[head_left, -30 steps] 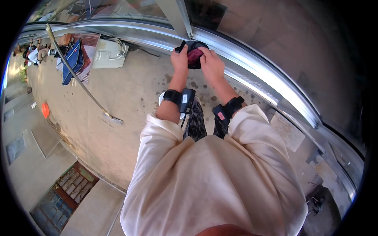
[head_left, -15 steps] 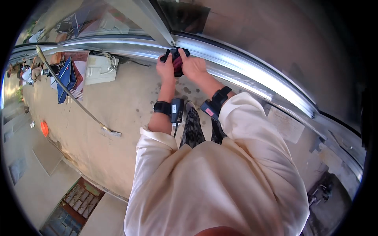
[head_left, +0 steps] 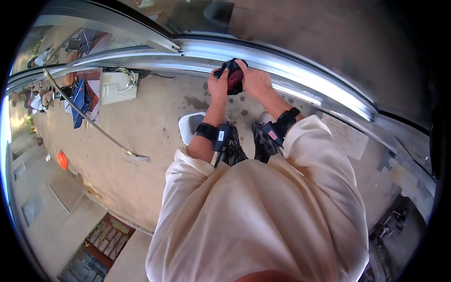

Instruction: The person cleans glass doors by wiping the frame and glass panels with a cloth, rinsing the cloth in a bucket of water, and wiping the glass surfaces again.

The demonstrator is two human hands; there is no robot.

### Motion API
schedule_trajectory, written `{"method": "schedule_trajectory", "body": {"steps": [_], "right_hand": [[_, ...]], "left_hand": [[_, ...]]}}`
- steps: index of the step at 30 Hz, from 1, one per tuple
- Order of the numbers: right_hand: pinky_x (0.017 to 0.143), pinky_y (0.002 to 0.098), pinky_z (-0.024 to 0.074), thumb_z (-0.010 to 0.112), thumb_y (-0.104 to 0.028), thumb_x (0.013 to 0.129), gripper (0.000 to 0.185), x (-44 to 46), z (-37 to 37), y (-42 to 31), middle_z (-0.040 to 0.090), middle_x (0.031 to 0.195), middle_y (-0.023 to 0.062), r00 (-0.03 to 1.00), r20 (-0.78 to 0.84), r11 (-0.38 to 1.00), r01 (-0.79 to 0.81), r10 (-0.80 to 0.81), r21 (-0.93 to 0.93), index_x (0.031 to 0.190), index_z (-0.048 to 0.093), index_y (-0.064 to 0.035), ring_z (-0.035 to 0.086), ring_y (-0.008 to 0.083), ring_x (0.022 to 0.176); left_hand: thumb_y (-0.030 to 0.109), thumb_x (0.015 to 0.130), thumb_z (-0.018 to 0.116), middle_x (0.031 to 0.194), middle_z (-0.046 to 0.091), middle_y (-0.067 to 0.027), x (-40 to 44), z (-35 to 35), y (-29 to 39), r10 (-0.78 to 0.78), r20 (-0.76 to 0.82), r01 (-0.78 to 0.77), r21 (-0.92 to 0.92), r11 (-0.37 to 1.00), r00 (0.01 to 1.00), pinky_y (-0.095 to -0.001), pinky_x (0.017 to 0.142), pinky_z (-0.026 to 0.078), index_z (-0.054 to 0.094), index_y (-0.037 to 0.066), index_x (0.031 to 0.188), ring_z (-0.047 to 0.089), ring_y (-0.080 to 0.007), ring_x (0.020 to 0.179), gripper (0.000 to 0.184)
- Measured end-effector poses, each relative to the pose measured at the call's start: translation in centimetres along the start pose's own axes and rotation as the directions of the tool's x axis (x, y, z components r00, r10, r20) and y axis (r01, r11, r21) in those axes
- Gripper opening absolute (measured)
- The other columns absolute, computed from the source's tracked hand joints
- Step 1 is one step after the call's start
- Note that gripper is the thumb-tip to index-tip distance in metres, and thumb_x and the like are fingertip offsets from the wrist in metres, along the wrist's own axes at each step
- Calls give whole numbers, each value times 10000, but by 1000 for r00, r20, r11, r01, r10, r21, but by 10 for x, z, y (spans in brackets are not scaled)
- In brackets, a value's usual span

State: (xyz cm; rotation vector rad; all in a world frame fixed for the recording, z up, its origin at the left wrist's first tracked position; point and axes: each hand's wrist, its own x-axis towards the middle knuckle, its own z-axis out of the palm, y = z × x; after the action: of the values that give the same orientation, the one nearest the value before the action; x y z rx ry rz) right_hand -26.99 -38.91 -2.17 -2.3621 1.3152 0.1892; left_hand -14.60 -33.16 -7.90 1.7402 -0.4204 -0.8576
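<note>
A dark cloth with a maroon part (head_left: 236, 81) is bunched between my two hands, against the lower rail of a metal window frame (head_left: 206, 49). My left hand (head_left: 219, 85) grips its left side, thumb up. My right hand (head_left: 255, 81) holds its right side, with a finger pressed on the top of the cloth. The fingertips behind the cloth are hidden. Black bands with small boxes sit on both forearms.
A white bucket (head_left: 189, 127) stands on the floor by my left forearm. A long-handled tool (head_left: 96, 126) slants at the left, near a blue bag (head_left: 81, 101) and a white panel (head_left: 112, 88). An orange basin (head_left: 62, 160) and a person (head_left: 36, 100) are farther left.
Both hands have moved with the cloth, first left and then back right along the frame rail. The view has shifted, and the white bucket shows more fully.
</note>
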Motion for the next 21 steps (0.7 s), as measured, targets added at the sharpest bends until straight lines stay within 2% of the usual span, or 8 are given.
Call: {"method": "schedule_trajectory", "body": {"steps": [4, 7, 9, 11, 13, 14, 15, 21], "right_hand": [[616, 439, 511, 533, -202, 829, 700, -53, -6, 74, 665, 722, 136, 997, -36, 998, -63, 63, -9, 1444, 212, -290, 657, 322, 671], [604, 443, 515, 527, -205, 832, 702, -100, -20, 129, 661, 711, 140, 981, 27, 981, -193, 192, 6, 1446, 200, -300, 653, 329, 648], [610, 446, 516, 532, -175, 823, 690, -131, -17, 171, 653, 690, 147, 964, -50, 965, -263, 262, 0, 1430, 234, -310, 652, 336, 646], [623, 452, 513, 527, -146, 819, 685, -162, -8, 217, 654, 695, 149, 939, -161, 952, -306, 303, 5, 1422, 248, -314, 654, 340, 662], [638, 461, 508, 519, -130, 820, 685, -193, -26, 247, 655, 709, 155, 889, -57, 891, -451, 453, 57, 1420, 252, -325, 653, 348, 674], [640, 468, 504, 519, -127, 819, 690, -209, -23, 265, 656, 722, 160, 866, -108, 873, -482, 487, 72, 1419, 250, -335, 652, 348, 677], [651, 415, 524, 504, -164, 853, 681, -221, -21, 283, 672, 741, 142, 847, -108, 853, -522, 520, 15, 1443, 202, -323, 671, 303, 677], [651, 423, 518, 500, -168, 846, 687, -272, -16, 365, 682, 791, 129, 674, -188, 690, -723, 714, 25, 1440, 206, -349, 672, 304, 700]], "left_hand": [[214, 826, 700, 943, 611, -37, -54, 68, -18, -170, 213, 219, -231, 948, 962, -280, 716, 475, 580, 15, 1071, 583, -129, 827, 338], [215, 814, 712, 990, 630, -62, -97, 128, -23, -333, 372, 427, -208, 880, 867, -292, 740, 500, 578, 19, 1089, 623, -162, 863, 363], [188, 804, 717, 1057, 635, -107, -120, 165, -25, -369, 524, 497, -124, 859, 768, -333, 795, 527, 570, 5, 1117, 644, -204, 921, 392], [177, 786, 732, 1053, 636, -108, -149, 200, -23, -292, 716, 527, -124, 841, 634, -332, 805, 518, 569, -1, 1123, 641, -204, 921, 415], [171, 776, 739, 1053, 636, -103, -172, 240, -34, -316, 789, 536, -20, 844, 527, -330, 811, 511, 569, 5, 1126, 638, -203, 925, 423], [165, 767, 746, 1054, 636, -98, -180, 257, -40, -333, 830, 524, 58, 850, 448, -329, 817, 503, 569, 10, 1130, 636, -203, 929, 433], [117, 720, 763, 997, 641, -78, -194, 277, -39, -387, 809, 537, 107, 837, 442, -302, 775, 481, 611, 2, 1071, 623, -178, 866, 399], [119, 720, 760, 964, 645, -73, -256, 369, -40, -383, 864, 464, 206, 861, 327, -314, 760, 494, 596, 16, 1055, 635, -191, 853, 387]]}}
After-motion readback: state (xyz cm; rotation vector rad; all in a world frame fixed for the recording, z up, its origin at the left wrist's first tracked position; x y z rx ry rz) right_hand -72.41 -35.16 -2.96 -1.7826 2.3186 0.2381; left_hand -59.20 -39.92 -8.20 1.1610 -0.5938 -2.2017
